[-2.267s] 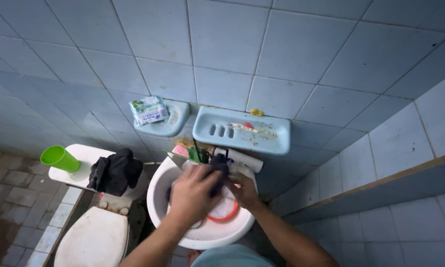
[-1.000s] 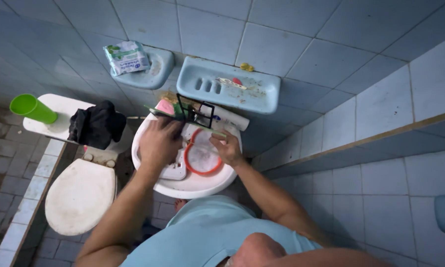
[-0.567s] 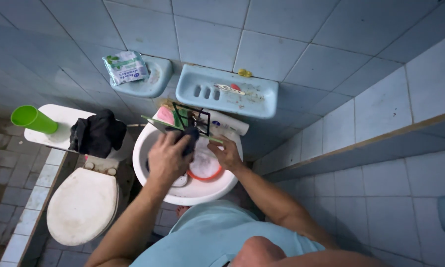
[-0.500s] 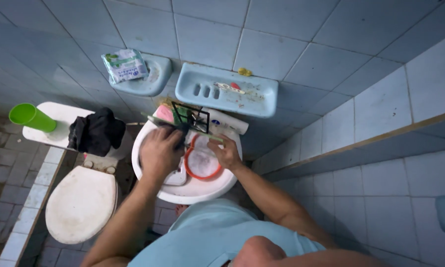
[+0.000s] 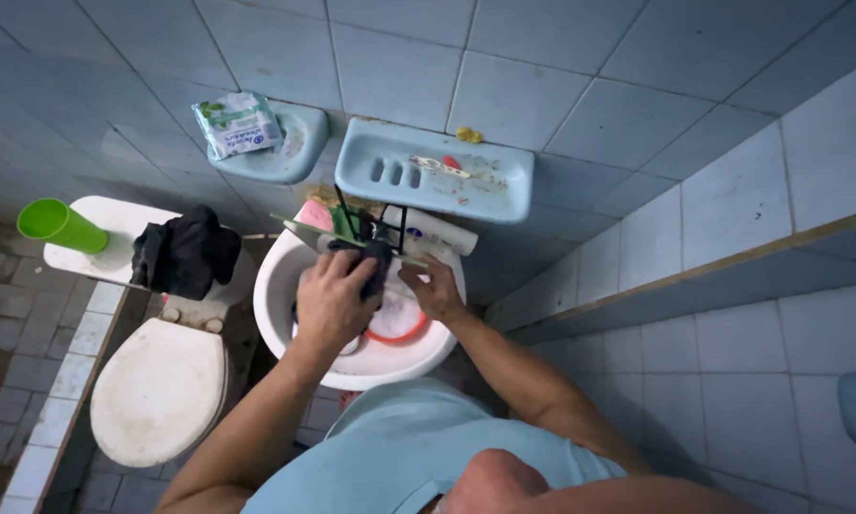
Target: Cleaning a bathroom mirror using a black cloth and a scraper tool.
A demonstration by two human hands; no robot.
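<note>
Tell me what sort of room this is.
A small tiled bathroom, by the look of it: a white toilet with its lid down stands beside a round white sink, and a blue soap dish is fixed to the blue tiled wall above.

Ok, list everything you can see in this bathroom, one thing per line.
sink: one, white, centre
round lid: one, white with orange rim, in sink
dark cloth: one, in left hand, on lid
wall shelf: one, pale blue, above sink
soap dish: one, pale blue, on wall
packet: one, white and green, on soap dish
toilet: one, white, lid shut
green cup: one, on cistern
black cloth: one, on cistern
left hand: grips dark cloth
right hand: steadies lid
</note>
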